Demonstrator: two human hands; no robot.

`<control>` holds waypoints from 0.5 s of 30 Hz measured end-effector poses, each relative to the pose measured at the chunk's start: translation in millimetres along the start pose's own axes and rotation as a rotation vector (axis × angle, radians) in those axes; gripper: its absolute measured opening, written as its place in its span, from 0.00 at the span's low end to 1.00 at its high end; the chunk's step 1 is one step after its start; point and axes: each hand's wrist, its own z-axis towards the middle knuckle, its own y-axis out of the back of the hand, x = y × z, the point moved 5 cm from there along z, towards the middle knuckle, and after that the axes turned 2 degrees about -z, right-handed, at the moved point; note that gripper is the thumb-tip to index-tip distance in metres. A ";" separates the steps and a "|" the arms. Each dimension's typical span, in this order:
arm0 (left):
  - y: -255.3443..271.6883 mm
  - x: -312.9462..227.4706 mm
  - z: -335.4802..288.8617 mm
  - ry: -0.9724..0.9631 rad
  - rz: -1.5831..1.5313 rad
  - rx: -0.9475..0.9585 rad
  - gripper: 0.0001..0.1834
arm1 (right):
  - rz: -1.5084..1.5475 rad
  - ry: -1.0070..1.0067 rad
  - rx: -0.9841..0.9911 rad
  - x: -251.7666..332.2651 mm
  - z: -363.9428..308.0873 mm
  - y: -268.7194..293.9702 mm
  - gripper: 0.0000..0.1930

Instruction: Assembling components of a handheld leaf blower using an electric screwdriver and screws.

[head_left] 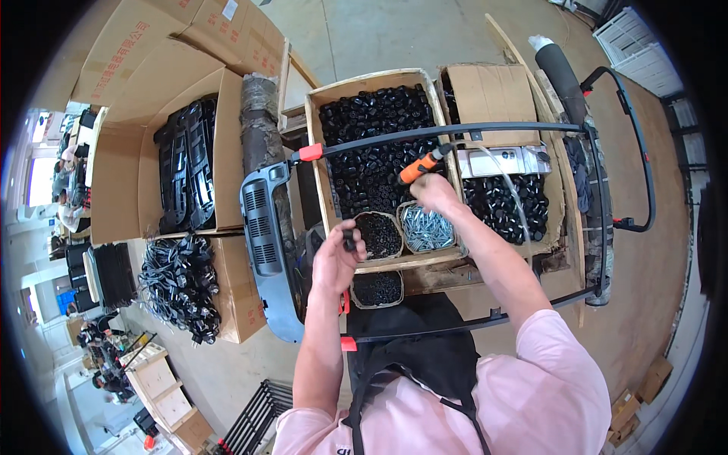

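Across the workshop floor (364, 30), at upper left, I see red characters printed on a large carton (125, 57); small dark lettering marks the wearer's pink shirt (531, 387). On my feed the left hand (334, 262) has its fingers nearly closed around a small black part (349, 241), just left of the small black pieces (378, 236). The right hand (436, 192) is at an orange driver (422, 167), above silver screws (427, 230); I cannot tell whether its fingers grip anything.

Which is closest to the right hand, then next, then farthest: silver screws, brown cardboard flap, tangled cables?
From the right hand, in the head view:
1. Silver screws, just below it
2. Brown cardboard flap, up and right
3. Tangled cables, far left
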 end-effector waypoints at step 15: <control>23.7 56.8 -78.6 0.025 0.091 -0.115 0.14 | -0.894 0.698 0.123 -28.2 -69.0 -62.5 0.10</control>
